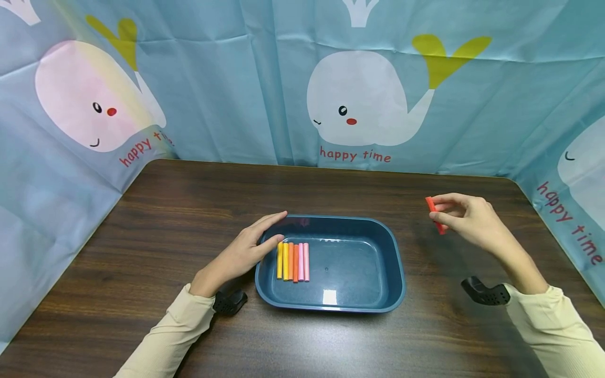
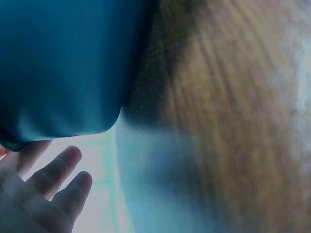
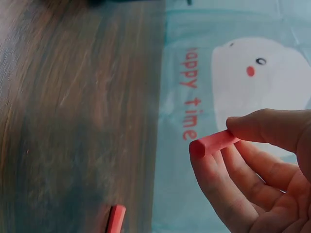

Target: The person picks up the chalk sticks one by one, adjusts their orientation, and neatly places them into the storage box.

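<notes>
In the head view, my right hand (image 1: pixel 465 215) is raised to the right of the blue tray (image 1: pixel 331 308). Its thumb and fingers pinch a red chalk stick (image 3: pixel 214 144), whose round end shows in the right wrist view. Another red chalk stick (image 3: pixel 116 219) lies lower on the table, partly cut off by that view's edge. My left hand (image 1: pixel 246 244) holds the tray's back left corner, thumb over the rim and fingers outside. Beside that thumb, several yellow, orange and pink chalk sticks (image 1: pixel 293 262) lie side by side inside the tray.
The tray stands on a dark wood-grain table (image 1: pixel 142 252). A blue curtain (image 1: pixel 212 105) printed with whales hangs along the back and both sides. A black device (image 1: pixel 484 292) sits at my right wrist, another (image 1: pixel 230 303) at my left.
</notes>
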`<state>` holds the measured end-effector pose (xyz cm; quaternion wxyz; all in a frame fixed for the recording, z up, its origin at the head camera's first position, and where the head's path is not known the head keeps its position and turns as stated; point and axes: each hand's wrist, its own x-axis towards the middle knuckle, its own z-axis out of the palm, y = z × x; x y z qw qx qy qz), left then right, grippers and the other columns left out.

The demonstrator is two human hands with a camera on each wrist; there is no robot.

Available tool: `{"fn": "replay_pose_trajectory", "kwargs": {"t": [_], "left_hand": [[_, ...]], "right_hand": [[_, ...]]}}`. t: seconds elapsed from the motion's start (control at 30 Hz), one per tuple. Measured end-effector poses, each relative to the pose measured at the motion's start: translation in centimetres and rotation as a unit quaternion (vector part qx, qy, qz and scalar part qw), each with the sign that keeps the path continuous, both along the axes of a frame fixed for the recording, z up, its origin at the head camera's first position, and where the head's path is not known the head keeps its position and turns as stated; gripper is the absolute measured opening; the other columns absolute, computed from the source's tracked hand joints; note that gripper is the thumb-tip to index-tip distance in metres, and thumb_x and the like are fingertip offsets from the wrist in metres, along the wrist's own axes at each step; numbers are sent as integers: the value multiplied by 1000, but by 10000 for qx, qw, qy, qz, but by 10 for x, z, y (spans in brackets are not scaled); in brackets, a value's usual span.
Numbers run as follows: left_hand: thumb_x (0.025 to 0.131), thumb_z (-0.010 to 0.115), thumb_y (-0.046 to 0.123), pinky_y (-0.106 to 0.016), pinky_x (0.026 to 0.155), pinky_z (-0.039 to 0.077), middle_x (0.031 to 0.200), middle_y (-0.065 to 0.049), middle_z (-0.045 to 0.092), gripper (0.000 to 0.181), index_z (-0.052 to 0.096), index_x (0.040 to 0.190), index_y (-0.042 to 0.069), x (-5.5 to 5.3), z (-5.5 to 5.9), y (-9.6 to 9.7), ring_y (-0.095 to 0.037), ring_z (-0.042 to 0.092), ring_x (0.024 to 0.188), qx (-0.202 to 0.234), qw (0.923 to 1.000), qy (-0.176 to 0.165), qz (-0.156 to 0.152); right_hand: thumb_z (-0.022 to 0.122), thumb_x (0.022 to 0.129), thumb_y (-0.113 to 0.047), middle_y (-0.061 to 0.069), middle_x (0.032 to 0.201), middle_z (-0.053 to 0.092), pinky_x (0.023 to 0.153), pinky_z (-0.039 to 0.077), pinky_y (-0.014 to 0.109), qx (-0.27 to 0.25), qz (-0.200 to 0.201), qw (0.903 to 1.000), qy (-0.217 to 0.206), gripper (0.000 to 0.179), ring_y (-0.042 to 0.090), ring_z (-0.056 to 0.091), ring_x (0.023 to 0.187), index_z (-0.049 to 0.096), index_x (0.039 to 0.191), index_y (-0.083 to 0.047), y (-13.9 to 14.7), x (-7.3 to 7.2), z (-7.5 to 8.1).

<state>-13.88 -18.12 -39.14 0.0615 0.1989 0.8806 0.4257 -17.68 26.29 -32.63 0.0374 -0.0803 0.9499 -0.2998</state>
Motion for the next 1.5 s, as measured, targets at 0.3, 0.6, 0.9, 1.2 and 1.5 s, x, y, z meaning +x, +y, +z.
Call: {"fn": "replay_pose_trajectory", "kwargs": {"t": [0.3, 0.6, 0.9, 1.2, 1.5], "left_hand": [[103, 54, 33, -59, 114, 35, 160, -8, 35, 58, 35, 155, 16, 1, 0, 0, -32, 37, 145, 1, 10000, -16, 24], [103, 53, 34, -59, 114, 35, 160, -9, 35, 58, 35, 155, 16, 1, -1, -1, -32, 37, 146, -33, 10000, 11, 25], [103, 53, 34, -59, 114, 35, 160, -8, 35, 57, 35, 155, 20, 0, -1, -1, -31, 37, 146, -12, 10000, 23, 15], [103, 53, 34, -58, 114, 35, 160, -8, 36, 57, 35, 155, 19, 0, 0, -1, -31, 37, 146, 5, 10000, 17, 19], [103, 53, 34, -59, 114, 35, 160, -8, 36, 57, 35, 155, 18, -1, -1, 0, -32, 37, 145, -8, 10000, 46, 18]], "right_hand": [[67, 95, -31, 23, 112, 70, 62, 52, 26, -389, -2, 9989, -247, 48, 5, 70, 71, 58, 131, -1, -15, 7, 9], [67, 95, -28, 20, 112, 68, 66, 54, 25, -791, 77, 9960, -415, 47, 4, 71, 75, 57, 133, -2, -27, 11, 15], [68, 95, -27, 16, 110, 66, 70, 57, 24, -1098, 155, 9924, -530, 48, 3, 71, 78, 56, 134, -2, -44, 15, 22], [68, 95, -23, 15, 109, 64, 70, 59, 27, -1495, 345, 9857, -704, 47, 8, 72, 79, 54, 135, -3, -61, 16, 29], [68, 95, -18, 19, 113, 61, 74, 61, 31, -1867, 575, 9764, -924, 47, 10, 72, 83, 52, 136, -1, -78, 16, 29]]}}
